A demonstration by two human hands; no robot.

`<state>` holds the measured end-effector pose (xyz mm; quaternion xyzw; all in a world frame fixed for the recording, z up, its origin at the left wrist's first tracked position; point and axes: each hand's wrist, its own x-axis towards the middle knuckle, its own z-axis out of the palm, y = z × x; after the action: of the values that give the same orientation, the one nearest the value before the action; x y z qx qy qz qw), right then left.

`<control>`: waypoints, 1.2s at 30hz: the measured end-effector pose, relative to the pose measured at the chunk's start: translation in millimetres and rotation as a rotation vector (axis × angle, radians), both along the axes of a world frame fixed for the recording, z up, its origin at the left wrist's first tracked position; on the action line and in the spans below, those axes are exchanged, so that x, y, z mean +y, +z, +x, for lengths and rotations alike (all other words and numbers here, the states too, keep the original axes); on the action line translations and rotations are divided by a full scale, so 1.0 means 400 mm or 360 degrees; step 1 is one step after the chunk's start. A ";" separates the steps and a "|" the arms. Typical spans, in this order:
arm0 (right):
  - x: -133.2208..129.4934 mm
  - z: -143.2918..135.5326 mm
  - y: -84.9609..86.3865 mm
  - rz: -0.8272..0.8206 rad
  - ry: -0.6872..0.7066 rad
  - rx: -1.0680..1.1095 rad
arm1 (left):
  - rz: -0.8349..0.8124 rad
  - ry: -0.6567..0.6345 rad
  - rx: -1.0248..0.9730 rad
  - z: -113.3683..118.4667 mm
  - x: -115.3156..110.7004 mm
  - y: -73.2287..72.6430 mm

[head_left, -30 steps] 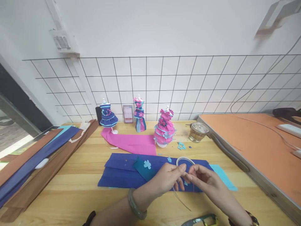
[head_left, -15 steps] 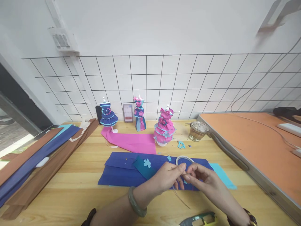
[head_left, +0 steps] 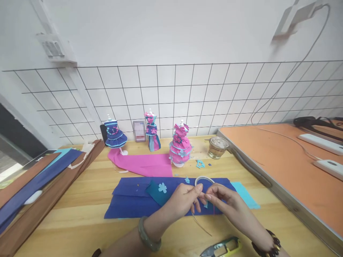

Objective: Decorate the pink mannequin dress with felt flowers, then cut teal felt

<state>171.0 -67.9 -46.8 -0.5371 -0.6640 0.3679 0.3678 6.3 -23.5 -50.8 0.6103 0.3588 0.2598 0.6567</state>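
Observation:
My left hand (head_left: 186, 196) is closed, its thumb and fingers pinched on a narrow white roll of tape (head_left: 204, 178), whose ring stands up behind the fingers. A thin strip (head_left: 200, 225) dangles below that hand. My right hand (head_left: 223, 200) meets it with thumb and fingertips pressed together; what sits between those tips is too small to make out. Both hands are over a dark blue crepe paper sheet (head_left: 125, 205). On the sheet, left of my hands, lie a teal paper piece (head_left: 154, 191) and a light blue paper flower (head_left: 162, 187).
Yellow-handled thread snips (head_left: 221, 247) lie near the front. Behind stand a pink paper dress (head_left: 180, 148), a blue one (head_left: 115, 135) and a multicoloured one (head_left: 153, 132) on small stands. A lidded glass cup (head_left: 217, 147) is at right. Brown paper strips (head_left: 50, 189) lie left.
The view has turned slightly to the right, so everything appears shifted left. Both hands keep their pinch close together, with only slight finger movement.

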 end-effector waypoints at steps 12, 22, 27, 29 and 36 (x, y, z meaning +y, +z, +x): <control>0.045 0.021 0.012 -0.0109 -0.0123 0.0348 | 0.1314 0.1176 0.0206 -0.073 0.170 0.142; 0.107 -0.004 0.056 -0.0048 -0.0054 0.0441 | 0.2080 0.0895 0.0464 -0.029 0.316 0.298; 0.144 -0.012 0.065 0.0042 -0.0064 0.0544 | 0.1919 0.0897 0.0501 -0.019 0.354 0.315; 0.159 -0.014 0.068 0.0094 -0.0075 0.0592 | 0.1854 0.0876 0.0489 -0.022 0.363 0.313; 0.206 -0.027 0.117 0.0487 -0.0261 0.0609 | 0.1715 0.0862 0.0294 -0.031 0.359 0.331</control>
<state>160.3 14.5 0.1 -0.4479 -0.5845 0.3272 0.5922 -6.1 119.9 81.7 0.7639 0.3748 0.5085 0.1321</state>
